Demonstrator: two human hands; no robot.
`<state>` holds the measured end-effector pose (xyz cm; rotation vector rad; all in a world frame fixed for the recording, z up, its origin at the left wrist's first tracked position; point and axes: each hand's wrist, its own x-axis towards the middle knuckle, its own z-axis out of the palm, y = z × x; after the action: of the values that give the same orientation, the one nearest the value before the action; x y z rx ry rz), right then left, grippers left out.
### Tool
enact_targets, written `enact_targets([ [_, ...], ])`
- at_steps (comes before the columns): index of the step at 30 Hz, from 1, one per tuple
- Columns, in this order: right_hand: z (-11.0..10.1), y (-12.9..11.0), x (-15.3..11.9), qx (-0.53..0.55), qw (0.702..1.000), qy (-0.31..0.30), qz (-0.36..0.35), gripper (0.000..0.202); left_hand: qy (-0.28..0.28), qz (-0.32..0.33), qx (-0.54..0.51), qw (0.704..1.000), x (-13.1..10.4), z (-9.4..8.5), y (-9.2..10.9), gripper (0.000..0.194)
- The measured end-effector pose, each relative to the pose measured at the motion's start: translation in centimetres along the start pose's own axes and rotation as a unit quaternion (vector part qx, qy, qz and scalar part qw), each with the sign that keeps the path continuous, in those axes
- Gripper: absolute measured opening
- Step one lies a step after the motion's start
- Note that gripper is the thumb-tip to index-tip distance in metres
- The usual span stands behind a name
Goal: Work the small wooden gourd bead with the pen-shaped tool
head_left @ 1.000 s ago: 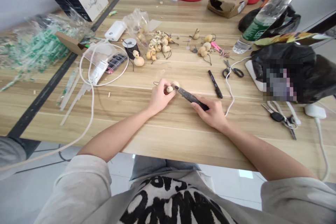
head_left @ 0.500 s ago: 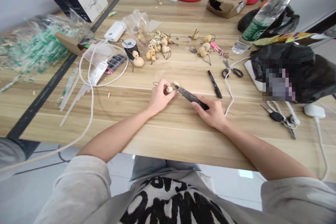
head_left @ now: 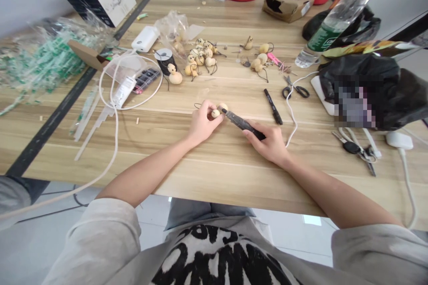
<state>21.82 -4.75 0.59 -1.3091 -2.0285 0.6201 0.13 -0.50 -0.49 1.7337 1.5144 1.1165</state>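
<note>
My left hand (head_left: 204,120) is closed around a small pale gourd (head_left: 216,113), whose rounder end (head_left: 223,107) shows beyond the fingertips. A thin black cord loop (head_left: 197,105) sticks out to the left of this hand. In my right hand (head_left: 268,141) lies a dark grey pen-shaped tool (head_left: 244,124), gripped by its thick rear part. It slants up to the left, and its narrow tip is at the gourd; whether it touches cannot be made out. Behind my hands sits a pile of similar gourds (head_left: 200,54) with black cords.
A spool of black cord (head_left: 165,61) and another gourd (head_left: 175,75) stand back left, near a white cable (head_left: 117,133). To the right are a black marker (head_left: 273,107), scissors (head_left: 294,89), keys (head_left: 354,148), a water bottle (head_left: 326,35) and a black plastic bag (head_left: 394,84).
The view has shifted very slightly. Both hands keep their places, and the tool tip stays at the gourd, with hardly any visible movement.
</note>
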Motion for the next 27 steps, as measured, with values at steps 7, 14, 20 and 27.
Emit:
enact_targets([
  [7,0.04,0.03,-0.01,-0.008,1.0,0.006,0.005,0.038,-0.001,-0.007,-0.01,1.0,0.09,0.03,-0.09,0.028],
  [14,-0.03,-0.1,0.06,-0.003,1.0,0.0,0.005,0.039,-0.004,-0.005,-0.014,1.0,0.02,0.08,-0.19,0.029],
  [20,-0.01,-0.01,0.06,-0.012,1.0,-0.005,-0.001,0.039,0.004,0.001,-0.003,1.0,0.02,0.05,-0.13,0.028],
  [27,0.03,0.19,0.03,-0.006,1.0,0.003,0.001,0.038,0.004,-0.001,-0.002,1.0,-0.03,0.01,-0.04,0.028],
])
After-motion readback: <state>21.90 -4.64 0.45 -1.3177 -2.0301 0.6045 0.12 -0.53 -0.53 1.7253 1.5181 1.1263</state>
